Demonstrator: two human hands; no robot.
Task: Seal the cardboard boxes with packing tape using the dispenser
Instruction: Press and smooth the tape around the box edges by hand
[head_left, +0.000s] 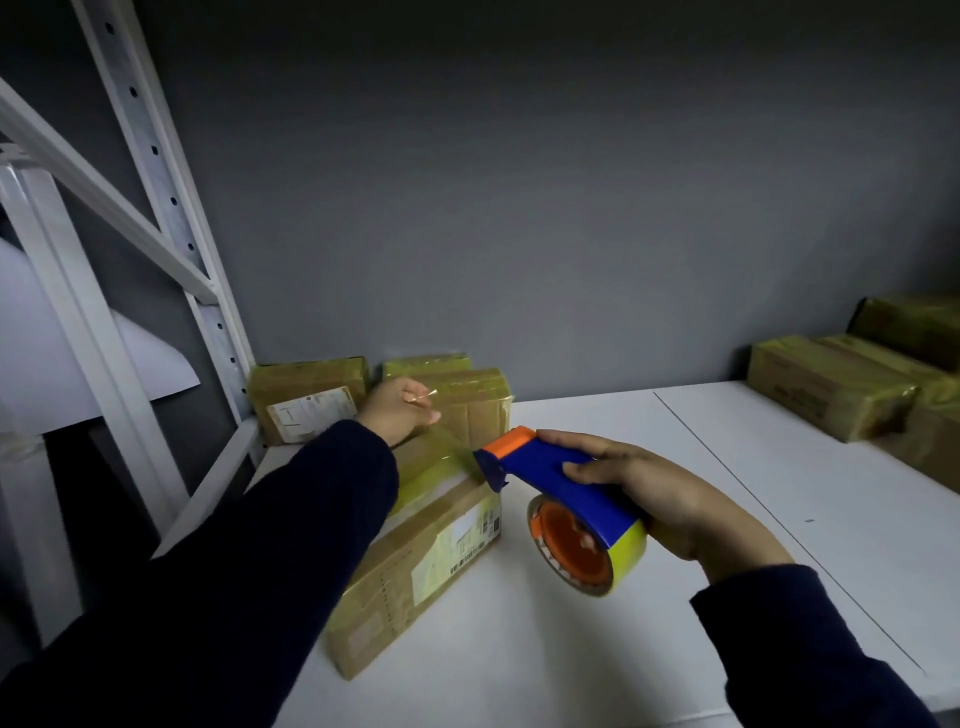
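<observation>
A long cardboard box (415, 566) with a shipping label lies on the white table (597, 649), partly under my left forearm. My right hand (670, 499) grips a blue and orange tape dispenser (550, 483) holding a yellow tape roll (576, 551), just right of the box's far end. A strip of yellowish tape (441, 457) stretches from the dispenser's blade over the box top to my left hand (400, 410), which pinches the tape's free end above the far end of the box.
Three taped boxes (311, 397) stand against the grey wall behind the long box. More taped boxes (841, 389) sit at the table's far right. A white metal shelf frame (156, 208) rises on the left.
</observation>
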